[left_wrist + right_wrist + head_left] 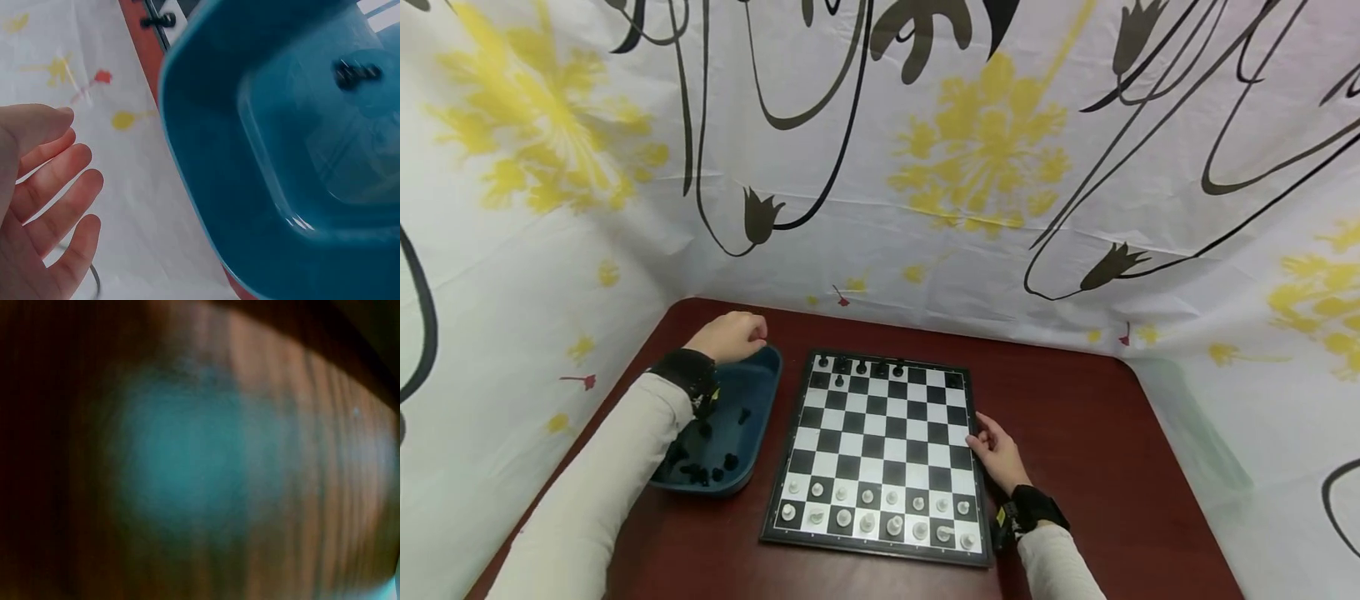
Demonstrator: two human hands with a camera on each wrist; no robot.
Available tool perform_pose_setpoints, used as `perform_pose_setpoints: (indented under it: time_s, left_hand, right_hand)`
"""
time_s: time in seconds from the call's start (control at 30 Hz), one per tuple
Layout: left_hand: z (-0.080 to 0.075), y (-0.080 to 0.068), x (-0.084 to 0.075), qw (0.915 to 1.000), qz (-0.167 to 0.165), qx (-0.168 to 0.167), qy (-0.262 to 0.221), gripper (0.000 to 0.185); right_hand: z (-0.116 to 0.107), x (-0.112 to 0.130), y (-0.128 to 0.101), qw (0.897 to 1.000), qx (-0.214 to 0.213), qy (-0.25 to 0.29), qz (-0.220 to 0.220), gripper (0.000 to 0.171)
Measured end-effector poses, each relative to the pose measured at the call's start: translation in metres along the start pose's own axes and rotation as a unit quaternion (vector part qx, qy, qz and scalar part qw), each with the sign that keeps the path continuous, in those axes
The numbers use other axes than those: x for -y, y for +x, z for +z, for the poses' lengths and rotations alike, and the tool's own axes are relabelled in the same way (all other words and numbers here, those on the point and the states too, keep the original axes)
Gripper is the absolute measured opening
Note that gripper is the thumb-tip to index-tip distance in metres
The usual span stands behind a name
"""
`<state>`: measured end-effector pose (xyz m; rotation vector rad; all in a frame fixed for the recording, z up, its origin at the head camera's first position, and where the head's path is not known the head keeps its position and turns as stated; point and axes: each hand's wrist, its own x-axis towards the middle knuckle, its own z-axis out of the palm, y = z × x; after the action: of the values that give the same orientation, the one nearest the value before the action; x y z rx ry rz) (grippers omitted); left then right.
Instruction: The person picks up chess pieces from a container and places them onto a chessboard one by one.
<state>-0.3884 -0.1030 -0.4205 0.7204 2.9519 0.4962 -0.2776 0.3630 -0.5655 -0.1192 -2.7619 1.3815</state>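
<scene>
From the head view, a chessboard (880, 454) lies in the middle of a reddish-brown table (1075, 433), with white pieces (880, 510) filling its two near rows and a few black pieces (861, 367) along the far row. Left of the board, just beside it, sits a dark blue tray (760, 417) holding more black pieces (703, 467) at its near end. The left hand (728, 336) hovers over the tray's far edge, fingers bent downward; whether it holds anything cannot be told here. The right hand (1000, 454) rests on the table with relaxed fingertips touching the board's right edge. A white cloth (985, 150) printed with yellow flowers and black stems walls in the table. In the left wrist view, the left hand's fingers (59, 181) are spread and empty beside the tray's rim (187, 162), one black piece (356, 72) inside. The right wrist view is a blur of brown wood grain (300, 462).
</scene>
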Motion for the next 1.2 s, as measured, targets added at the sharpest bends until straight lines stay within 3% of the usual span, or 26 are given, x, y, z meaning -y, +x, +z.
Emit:
perform_pose_setpoints:
  time_s: [0.23,0.43,0.7,0.8,1.03,1.2]
  left_hand:
    - [-0.003,-0.025,0.023,0.9994,-0.026,-0.001,-0.025,0.011]
    - [0.013,-0.044,0.038,0.9986,-0.033,0.026,-0.032,0.012]
    - [0.036,-0.064,0.042,0.9936,-0.008,0.098,-0.056,0.006]
    - [0.041,-0.071,0.044,0.9919,-0.017,0.11,-0.061,0.002]
    - [0.052,-0.086,0.047,0.9873,-0.032,0.145,-0.057,0.015]
    - [0.057,-0.087,0.049,0.9841,-0.046,0.16,-0.061,0.018]
  right_hand:
    - [-0.004,-0.004,-0.004,1.0,0.004,-0.002,0.012,0.051]
    - [-0.005,-0.006,-0.005,1.0,0.009,0.004,0.018,0.052]
    - [-0.004,-0.004,-0.003,1.0,0.006,0.007,0.016,0.051]
    - [-0.003,-0.001,-0.003,1.0,0.006,0.003,0.014,0.051]
    - [0.0,0.004,-0.001,1.0,0.01,0.0,0.016,0.051]
    - [0.001,0.004,-0.001,1.0,0.003,-0.001,0.01,0.051]
